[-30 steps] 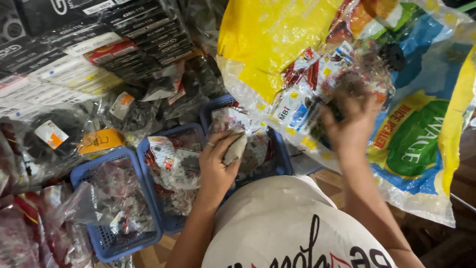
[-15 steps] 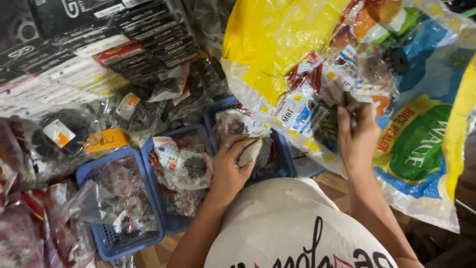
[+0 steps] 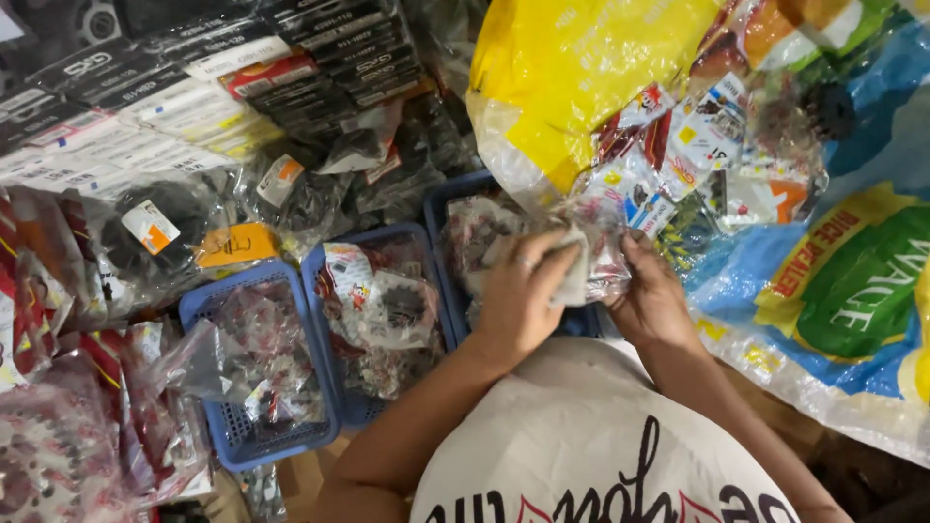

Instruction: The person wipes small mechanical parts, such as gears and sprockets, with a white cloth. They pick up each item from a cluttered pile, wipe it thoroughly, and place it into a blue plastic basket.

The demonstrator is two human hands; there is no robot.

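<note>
The clear plastic packet [image 3: 591,254] sits between both hands, just above the person's white printed shirt [image 3: 591,446] and over the right-hand end of a row of blue baskets. The left hand [image 3: 523,295] is closed around the packet's left part, fingers curled over a pale folded piece at its edge. The right hand [image 3: 651,295] grips the packet's right side, with the fingers wrapped onto the crinkled film; how far the fingers reach underneath cannot be determined. The packet contents are not legible through the film. Directly beneath and behind the hands stands the third blue basket [image 3: 441,208], partly covered by the left hand and holding more clear bags. To its left stands the middle blue basket [image 3: 315,266], filled with bagged small dark parts and a printed card. Further left stands the first blue basket [image 3: 199,305], also filled with bagged items. Just beyond the packet, a heap of small printed sachets [image 3: 697,155] lies on a large woven sack [image 3: 852,291] with blue, green and yellow print, which extends along the right side. A yellow plastic bag [image 3: 572,87] lies over the upper part of that sack. Stacked dark boxes [image 3: 349,48] and bagged black parts [image 3: 165,228] occupy the upper left area.
</note>
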